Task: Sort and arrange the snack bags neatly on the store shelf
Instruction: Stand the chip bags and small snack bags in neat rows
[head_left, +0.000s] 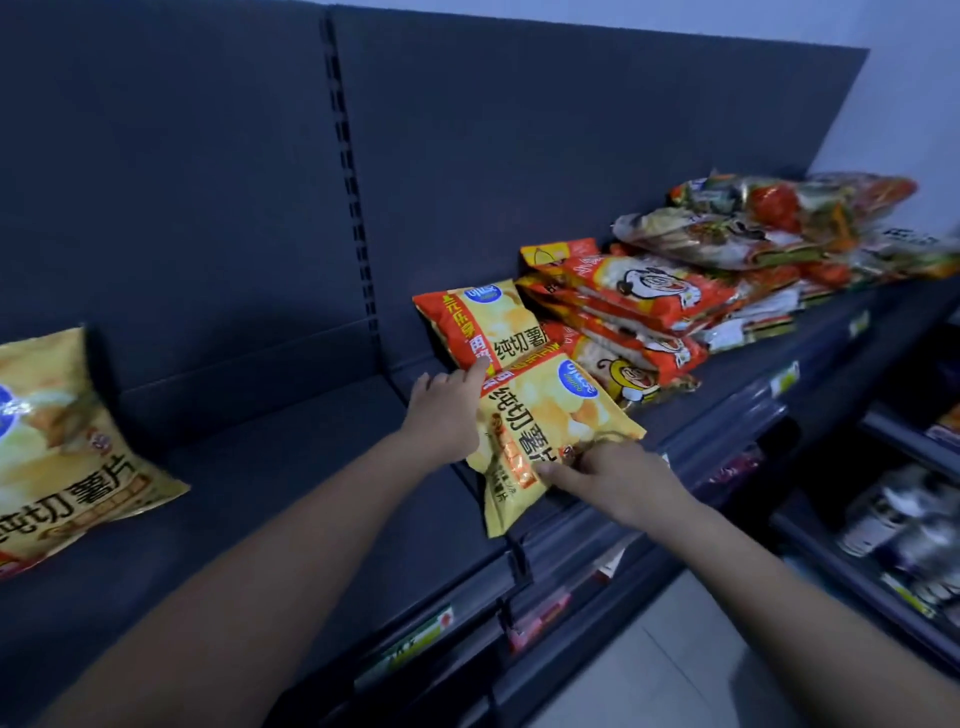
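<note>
Far left, a lone chip bag lies on the shelf. At centre the left hand rests against the near chip bag, index finger straight along its edge; whether it grips I can't tell. That bag lies face up, long axis slanting, top toward the upper right, bottom overhanging the shelf front. The right hand pinches its lower corner. I'd lift it level with both hands, so the red bags beside it aren't disturbed.

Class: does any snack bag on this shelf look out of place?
Yes. One lone yellow bag lies far left, apart from its matches. The front yellow bag, between left hand and right hand, overhangs the shelf edge.
</note>
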